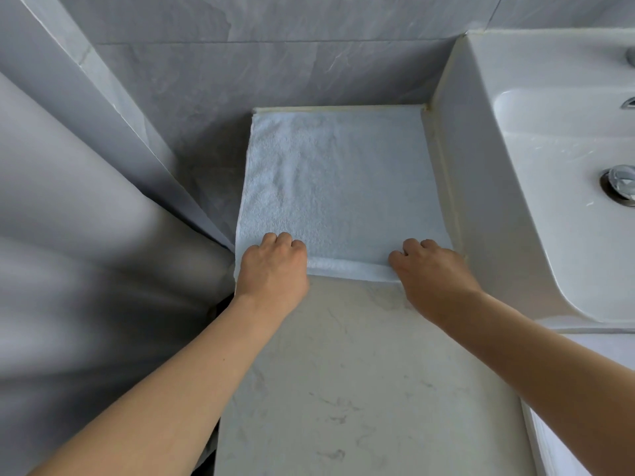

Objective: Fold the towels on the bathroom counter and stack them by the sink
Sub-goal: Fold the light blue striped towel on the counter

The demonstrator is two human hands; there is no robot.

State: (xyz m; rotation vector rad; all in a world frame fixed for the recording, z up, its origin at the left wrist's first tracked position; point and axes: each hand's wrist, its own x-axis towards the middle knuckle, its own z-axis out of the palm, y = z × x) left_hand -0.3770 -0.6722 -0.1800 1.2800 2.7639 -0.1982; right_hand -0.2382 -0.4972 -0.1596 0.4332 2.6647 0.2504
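A pale blue towel (pixel 336 180) lies flat on the marble counter (pixel 371 389), filling the far end up to the wall. Its near edge is rolled into a thick hem. My left hand (pixel 273 269) grips the near left corner of that edge with curled fingers. My right hand (pixel 433 273) grips the near right corner the same way. The white sink (pixel 536 159) stands directly to the right of the towel, its side wall against the towel's right edge.
Grey tiled walls close the back and left. A grey curtain (pixel 75 235) hangs at the left, beside the counter's edge. The sink's drain plug (pixel 620 183) shows at the right. A white edge, maybe cloth, shows at the bottom right (pixel 556 441).
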